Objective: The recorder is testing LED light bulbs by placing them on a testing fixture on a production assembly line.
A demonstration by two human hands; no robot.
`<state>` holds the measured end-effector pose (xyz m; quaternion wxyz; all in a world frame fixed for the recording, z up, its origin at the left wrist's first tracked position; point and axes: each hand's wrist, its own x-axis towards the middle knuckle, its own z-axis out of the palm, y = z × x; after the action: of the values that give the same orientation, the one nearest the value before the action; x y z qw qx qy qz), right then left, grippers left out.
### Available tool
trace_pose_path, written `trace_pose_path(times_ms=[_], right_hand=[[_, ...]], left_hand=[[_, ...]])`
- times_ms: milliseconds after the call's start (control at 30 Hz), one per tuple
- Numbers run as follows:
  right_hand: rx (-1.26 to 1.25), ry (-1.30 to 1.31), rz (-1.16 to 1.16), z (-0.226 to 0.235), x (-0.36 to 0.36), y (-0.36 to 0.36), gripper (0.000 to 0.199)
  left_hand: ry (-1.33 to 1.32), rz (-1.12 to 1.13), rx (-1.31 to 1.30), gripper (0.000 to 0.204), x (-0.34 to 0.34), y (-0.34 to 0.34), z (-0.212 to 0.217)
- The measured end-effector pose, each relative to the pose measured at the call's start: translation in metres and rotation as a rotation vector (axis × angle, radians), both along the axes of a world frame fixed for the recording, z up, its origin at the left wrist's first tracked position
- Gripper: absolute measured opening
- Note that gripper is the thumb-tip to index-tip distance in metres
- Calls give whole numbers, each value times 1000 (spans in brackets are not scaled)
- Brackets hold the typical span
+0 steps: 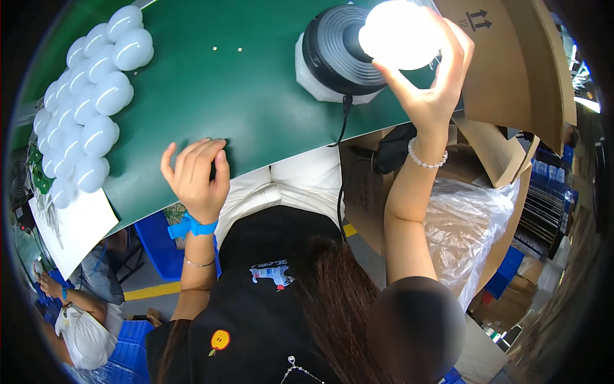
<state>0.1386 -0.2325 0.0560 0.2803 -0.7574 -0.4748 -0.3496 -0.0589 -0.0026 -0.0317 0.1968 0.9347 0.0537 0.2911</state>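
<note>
A brightly lit light bulb (401, 35) glows at the upper right, with the fingers and thumb of my right hand (432, 89) wrapped round its globe. Its base meets a round black ribbed fixture (339, 51), which sits on a whitish block; a black cable (346, 115) runs from it over the table edge. My left hand (197, 176) rests at the table's near edge, fingers loosely bent and somewhat apart, holding nothing that I can see. It wears a blue wrist strap (192, 226). Far to its left, several white bulbs (96, 96) stand packed in rows.
The green table (256, 83) has two tiny pale bits on it. A white sheet (77, 230) lies at the left edge. An open cardboard box (511, 64) is at the right, with clear plastic film (473, 217) below. Another person (86, 320) sits at the lower left.
</note>
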Motion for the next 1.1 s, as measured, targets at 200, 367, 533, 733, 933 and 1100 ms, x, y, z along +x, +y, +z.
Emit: trace_pose_path(times_ms=[200,367,533,733,933,1100], right_hand=[[57,102,-71,-9,-6,29,57],[15,201,-118,-14,6,24,55],[172,544,-130,-10,-1,11,60],[92,378,-64,-4,-1,-9,70],[-99,51,-142,5,-6,0,67],[86,76,-199,5,-6,14,63]], left_hand=[[4,4,8,8,-1,0,-1],[1,11,10,8,-2,0,-3],[-4,17,24,8,-1,-1,-2],[-19,6,21,9,1,0,-3],[-17,7,28,9,0,1,-1],[-18,13,30,9,-1,1,-2]])
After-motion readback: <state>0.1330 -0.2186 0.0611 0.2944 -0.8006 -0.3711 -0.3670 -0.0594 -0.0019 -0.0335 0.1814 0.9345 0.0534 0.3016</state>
